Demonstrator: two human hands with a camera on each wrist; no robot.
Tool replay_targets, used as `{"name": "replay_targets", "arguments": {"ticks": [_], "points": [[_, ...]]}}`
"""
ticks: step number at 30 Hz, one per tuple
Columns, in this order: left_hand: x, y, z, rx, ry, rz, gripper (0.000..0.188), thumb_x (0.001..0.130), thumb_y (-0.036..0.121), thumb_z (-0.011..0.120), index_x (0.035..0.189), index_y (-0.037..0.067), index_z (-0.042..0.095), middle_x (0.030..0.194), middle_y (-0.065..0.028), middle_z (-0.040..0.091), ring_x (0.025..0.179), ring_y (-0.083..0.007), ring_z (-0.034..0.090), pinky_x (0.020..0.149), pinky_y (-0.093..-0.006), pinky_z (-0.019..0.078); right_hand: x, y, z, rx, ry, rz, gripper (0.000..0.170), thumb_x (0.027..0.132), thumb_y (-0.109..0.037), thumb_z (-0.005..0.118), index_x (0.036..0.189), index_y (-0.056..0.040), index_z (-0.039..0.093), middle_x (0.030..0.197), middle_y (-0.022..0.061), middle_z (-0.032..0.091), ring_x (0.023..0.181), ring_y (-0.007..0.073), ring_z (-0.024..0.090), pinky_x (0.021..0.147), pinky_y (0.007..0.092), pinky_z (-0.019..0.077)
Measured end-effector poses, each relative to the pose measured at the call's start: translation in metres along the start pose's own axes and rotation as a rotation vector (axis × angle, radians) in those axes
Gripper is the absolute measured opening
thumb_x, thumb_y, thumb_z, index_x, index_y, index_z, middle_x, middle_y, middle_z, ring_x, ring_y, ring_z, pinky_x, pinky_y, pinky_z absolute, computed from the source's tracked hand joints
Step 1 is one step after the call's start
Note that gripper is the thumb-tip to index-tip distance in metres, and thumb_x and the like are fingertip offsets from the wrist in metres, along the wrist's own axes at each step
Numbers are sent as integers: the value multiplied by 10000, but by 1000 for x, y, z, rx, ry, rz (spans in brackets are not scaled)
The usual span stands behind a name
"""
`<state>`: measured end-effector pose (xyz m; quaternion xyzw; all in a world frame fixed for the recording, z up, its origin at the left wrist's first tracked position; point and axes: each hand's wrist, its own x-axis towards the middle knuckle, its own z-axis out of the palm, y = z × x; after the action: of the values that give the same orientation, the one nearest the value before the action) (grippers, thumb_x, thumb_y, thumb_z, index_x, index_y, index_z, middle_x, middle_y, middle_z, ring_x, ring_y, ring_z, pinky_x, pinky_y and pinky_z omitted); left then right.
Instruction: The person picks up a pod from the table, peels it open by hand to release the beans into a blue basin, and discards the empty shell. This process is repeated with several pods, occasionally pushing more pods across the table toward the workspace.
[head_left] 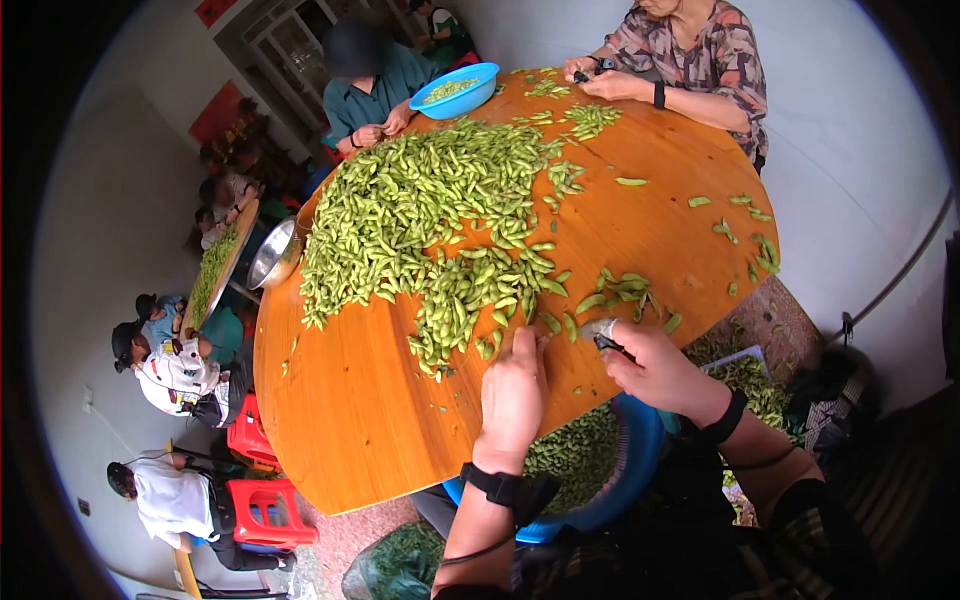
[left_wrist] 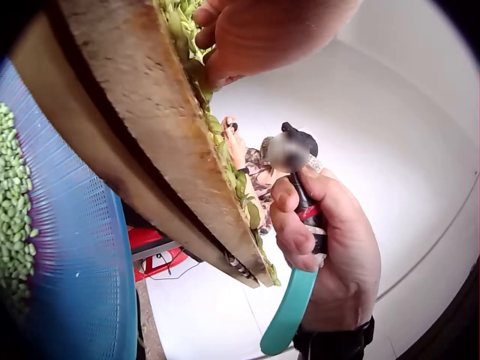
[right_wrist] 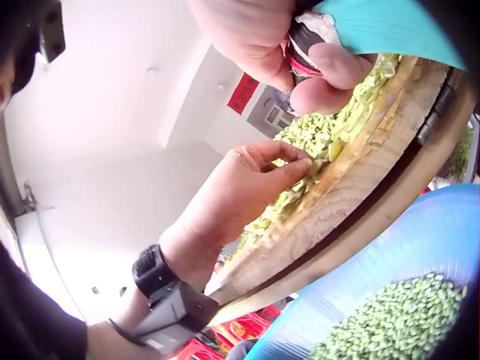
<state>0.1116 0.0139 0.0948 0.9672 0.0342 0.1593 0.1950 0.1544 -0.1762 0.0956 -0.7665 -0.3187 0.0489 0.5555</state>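
Green soybean pods (head_left: 420,200) lie heaped on the round wooden table (head_left: 340,400), with a few strays near its front edge. At that edge my left hand (head_left: 513,395) bends over the pods; in the right wrist view its thumb and forefinger meet on a pod (right_wrist: 321,162). To its right, my right hand (head_left: 660,370) grips a hand tool with a teal handle (left_wrist: 291,311) and black and red wrapping (left_wrist: 309,214). The tool's head is blurred. Below the edge stands a blue basket (left_wrist: 79,262) holding shelled green beans (right_wrist: 397,319).
Across the table, one person sits by a blue basin (head_left: 482,88) and another person's hands (head_left: 610,82) work at the right. A metal bowl (head_left: 275,255) stands at the left edge. Red stools (head_left: 262,505) and a bag of greens (head_left: 395,562) are on the floor.
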Motion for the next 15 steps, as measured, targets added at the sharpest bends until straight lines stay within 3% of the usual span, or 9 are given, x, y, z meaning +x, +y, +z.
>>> {"name": "replay_targets", "arguments": {"ticks": [1, 2, 3, 4, 6, 7, 15], "points": [[-4, -1, 2, 1, -1, 1, 74, 887, 29, 596, 959, 11, 609, 855, -157, 618, 691, -308, 624, 639, -376, 539, 1, 2, 5, 78, -40, 10, 62, 935, -48, 500, 902, 4, 491, 643, 85, 522, 467, 135, 495, 451, 299, 405], [-9, -2, 4, -295, 63, -6, 94, 905, 26, 599, 996, 2, 604, 834, -145, 639, 655, -253, 629, 619, -330, 539, -1, 0, 7, 78, -41, 11, 62, 935, -48, 500, 902, 4, 491, 643, 85, 522, 467, 135, 495, 451, 299, 405], [-13, -3, 5, -591, 128, -15, 116, 923, 22, 603, 1034, -7, 599, 813, -133, 659, 620, -198, 634, 599, -284, 539, 0, -15, 7, 245, -106, 177, 69, 948, -57, 492, 905, -6, 509, 651, 52, 526, 472, 100, 501, 434, 267, 404], [-17, -2, 5, -592, 129, -19, 116, 923, 22, 603, 1034, -7, 599, 813, -133, 659, 620, -198, 634, 599, -284, 539, 0, -23, 8, 412, -170, 345, 86, 962, -66, 484, 907, -17, 528, 660, 19, 530, 477, 64, 508, 416, 235, 403], [-24, 3, 1, -1125, -44, -264, 235, 923, 11, 616, 1155, -17, 590, 872, -80, 677, 693, -96, 624, 645, -222, 532, -1, -20, 13, 444, -200, 326, 107, 975, -79, 477, 926, -23, 554, 679, 0, 549, 498, 53, 525, 411, 213, 401], [-27, 2, 1, -1172, -58, -266, 251, 919, -8, 617, 1169, -26, 606, 848, -38, 661, 758, -88, 639, 684, -211, 540, -1, -24, 14, 436, -194, 355, 106, 974, -77, 479, 933, -19, 557, 684, 5, 556, 501, 55, 532, 413, 212, 400], [-47, -2, 6, -847, 38, -213, 259, 876, -28, 665, 1134, -20, 648, 863, -32, 668, 731, -71, 637, 657, -206, 532, -8, -21, 22, 427, -274, 340, 116, 980, -94, 495, 929, -15, 563, 742, 1, 588, 527, 41, 536, 463, 184, 390]]}}
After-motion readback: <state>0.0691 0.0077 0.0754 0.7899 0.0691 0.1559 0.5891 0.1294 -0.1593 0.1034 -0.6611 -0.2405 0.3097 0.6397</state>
